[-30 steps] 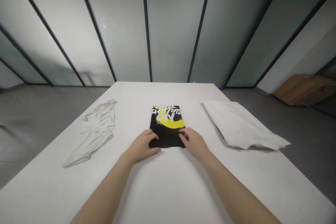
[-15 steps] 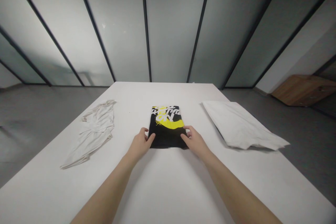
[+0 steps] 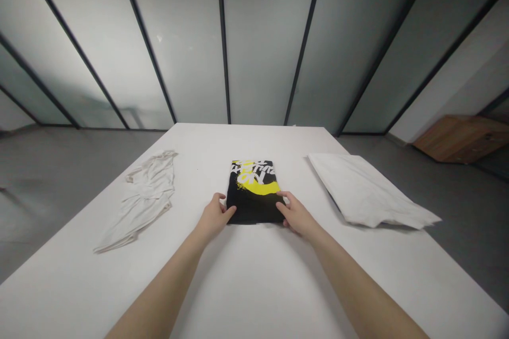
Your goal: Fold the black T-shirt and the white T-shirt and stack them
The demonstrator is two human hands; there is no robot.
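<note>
Left grip [image 3: 216, 217], right grip [image 3: 297, 215], touching one folded black T-shirt [image 3: 252, 206]

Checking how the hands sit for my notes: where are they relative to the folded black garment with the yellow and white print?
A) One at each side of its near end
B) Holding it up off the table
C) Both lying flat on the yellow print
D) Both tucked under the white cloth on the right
A. The left hand and right hand sit at opposite sides of the near end of the folded black garment, which lies on the table.
</note>
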